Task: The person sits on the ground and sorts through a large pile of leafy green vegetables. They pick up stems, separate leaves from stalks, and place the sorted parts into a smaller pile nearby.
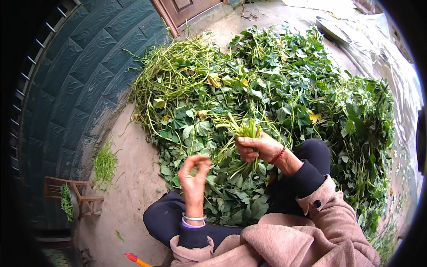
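Observation:
My right hand (255, 147) is closed around a bunch of green leaf stems (248, 128), whose cut-looking ends point up past the thumb; leaves hang below the fist. To its left, my left hand (195, 170) is blurred, with thumb and fingers bent toward each other near a green leafy stem; whether it grips that stem I cannot tell. Both hands are over a large heap of leafy green vines (267, 86), some leaves yellow, that spreads in front of my knees. Bare, tangled vine stems (173, 73) lie at the heap's upper left.
A small pile of green stems (105, 165) lies on the concrete floor at left. Beside it, a wooden chair (88, 198) bears a bowl of greens (67, 203). A dark tiled wall (76, 83), a door (186, 11), plastic sheeting (383, 50) and an orange handle (136, 259) are in view.

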`<state>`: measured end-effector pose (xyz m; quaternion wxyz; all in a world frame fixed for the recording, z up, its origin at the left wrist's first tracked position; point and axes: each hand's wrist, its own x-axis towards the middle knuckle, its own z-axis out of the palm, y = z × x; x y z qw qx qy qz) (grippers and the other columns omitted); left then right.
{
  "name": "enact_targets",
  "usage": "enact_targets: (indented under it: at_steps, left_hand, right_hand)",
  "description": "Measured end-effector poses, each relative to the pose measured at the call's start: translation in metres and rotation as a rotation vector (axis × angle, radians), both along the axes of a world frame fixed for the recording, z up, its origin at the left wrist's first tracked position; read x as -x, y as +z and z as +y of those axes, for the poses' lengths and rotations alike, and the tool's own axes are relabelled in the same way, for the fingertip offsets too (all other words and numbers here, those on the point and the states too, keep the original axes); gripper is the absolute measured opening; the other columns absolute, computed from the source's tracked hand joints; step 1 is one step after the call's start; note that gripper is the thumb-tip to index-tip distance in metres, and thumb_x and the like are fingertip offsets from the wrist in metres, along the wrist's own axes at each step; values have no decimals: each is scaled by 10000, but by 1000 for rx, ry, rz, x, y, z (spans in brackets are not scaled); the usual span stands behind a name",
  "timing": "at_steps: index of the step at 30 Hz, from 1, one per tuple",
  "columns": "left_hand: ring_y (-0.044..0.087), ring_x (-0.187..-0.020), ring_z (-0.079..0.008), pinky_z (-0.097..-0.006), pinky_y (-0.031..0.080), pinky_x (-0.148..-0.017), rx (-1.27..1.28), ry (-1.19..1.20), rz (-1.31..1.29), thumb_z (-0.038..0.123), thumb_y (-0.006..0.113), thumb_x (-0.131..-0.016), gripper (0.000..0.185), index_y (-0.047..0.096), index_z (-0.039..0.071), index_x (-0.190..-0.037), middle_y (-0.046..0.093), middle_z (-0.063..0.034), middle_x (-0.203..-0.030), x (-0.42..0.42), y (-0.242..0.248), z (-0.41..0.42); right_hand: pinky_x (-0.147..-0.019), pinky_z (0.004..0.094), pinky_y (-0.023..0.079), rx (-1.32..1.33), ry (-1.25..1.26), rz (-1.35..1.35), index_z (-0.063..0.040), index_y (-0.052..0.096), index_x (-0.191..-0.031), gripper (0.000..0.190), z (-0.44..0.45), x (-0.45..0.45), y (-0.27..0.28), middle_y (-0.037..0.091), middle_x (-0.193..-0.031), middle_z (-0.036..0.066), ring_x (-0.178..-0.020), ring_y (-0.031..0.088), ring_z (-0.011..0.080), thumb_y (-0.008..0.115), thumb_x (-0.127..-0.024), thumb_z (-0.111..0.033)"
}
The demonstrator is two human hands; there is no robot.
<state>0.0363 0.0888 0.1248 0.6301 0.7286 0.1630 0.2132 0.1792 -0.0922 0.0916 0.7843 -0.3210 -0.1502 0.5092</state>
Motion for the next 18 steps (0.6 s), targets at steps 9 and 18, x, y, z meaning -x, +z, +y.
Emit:
enact_targets:
  at_steps: [9,18]
  left_hand:
    - [615,-777,-117,-266,480,-748,20,-353,189,35,723,-792,125,694,-22,-899,689,-64,-840,-7,-48,-27]
    - [490,-742,-44,-196,398,-700,252,-370,281,65,761,-786,110,697,20,-864,573,56,-761,1,-47,-41]
  right_hand:
    - [-472,248,354,-13,55,-198,-72,514,-917,219,0,4,-3,445,-632,0,-518,432,90,600,-942,-271]
    - [-597,256,418,35,-336,-246,-56,567,-958,201,13,7,-22,543,-766,6,-687,520,116,603,-943,-253]
